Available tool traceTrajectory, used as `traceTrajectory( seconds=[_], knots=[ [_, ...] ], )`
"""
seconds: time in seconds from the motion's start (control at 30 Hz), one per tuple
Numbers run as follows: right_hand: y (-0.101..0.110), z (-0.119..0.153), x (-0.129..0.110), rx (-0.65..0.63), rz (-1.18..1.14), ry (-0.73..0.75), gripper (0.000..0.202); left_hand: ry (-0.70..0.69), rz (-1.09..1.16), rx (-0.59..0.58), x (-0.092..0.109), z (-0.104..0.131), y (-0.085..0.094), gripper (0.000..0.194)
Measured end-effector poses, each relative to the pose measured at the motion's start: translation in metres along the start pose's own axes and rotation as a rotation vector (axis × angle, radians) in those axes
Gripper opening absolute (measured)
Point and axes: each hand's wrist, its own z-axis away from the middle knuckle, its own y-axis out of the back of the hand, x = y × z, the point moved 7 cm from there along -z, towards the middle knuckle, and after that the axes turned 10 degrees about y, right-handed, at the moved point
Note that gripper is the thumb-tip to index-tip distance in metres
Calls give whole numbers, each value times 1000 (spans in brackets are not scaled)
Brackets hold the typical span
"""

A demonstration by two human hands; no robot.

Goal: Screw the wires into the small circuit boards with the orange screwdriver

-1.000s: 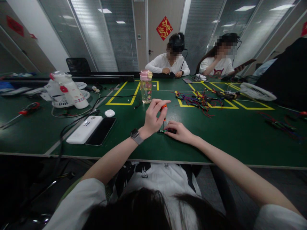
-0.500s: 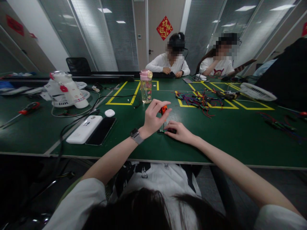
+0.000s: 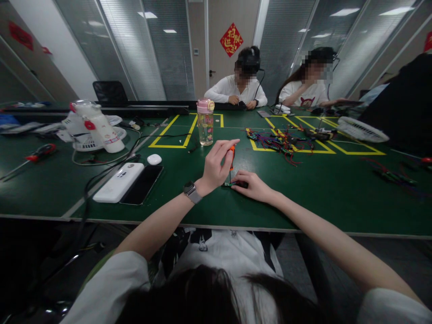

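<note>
My left hand (image 3: pixel 218 159) is closed around the orange handle of a screwdriver (image 3: pixel 232 155), thumb against it and forefinger stretched along the top. The screwdriver stands nearly upright, its thin shaft running down to a small green circuit board (image 3: pixel 228 184) on the table. Whether the tip sits in a screw is too small to tell. With its fingers low on the table, my right hand (image 3: pixel 251 185) grips the board's right end, where a dark part and coloured wires show. The fingers partly cover the board.
A pink-lidded bottle (image 3: pixel 205 123) stands just beyond my left hand. Several wired boards (image 3: pixel 280 140) lie tangled at the back right. To the left are a phone (image 3: pixel 141 185), a white power bank (image 3: pixel 119 182), a white case (image 3: pixel 154 159) and a red-black screwdriver (image 3: pixel 40 153). Two people sit opposite.
My left fingers have turned and closed more around the screwdriver handle. My right hand and the board stay in place. The person at the far right has lowered a dark flat object.
</note>
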Motion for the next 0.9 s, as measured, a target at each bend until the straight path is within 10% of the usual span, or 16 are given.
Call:
traceTrajectory(
  seconds=[0.9],
  knots=[
    [-1, 0, 1, 1, -13, 1, 13, -44, 27, 23, 2, 0, 0, 25]
  ],
)
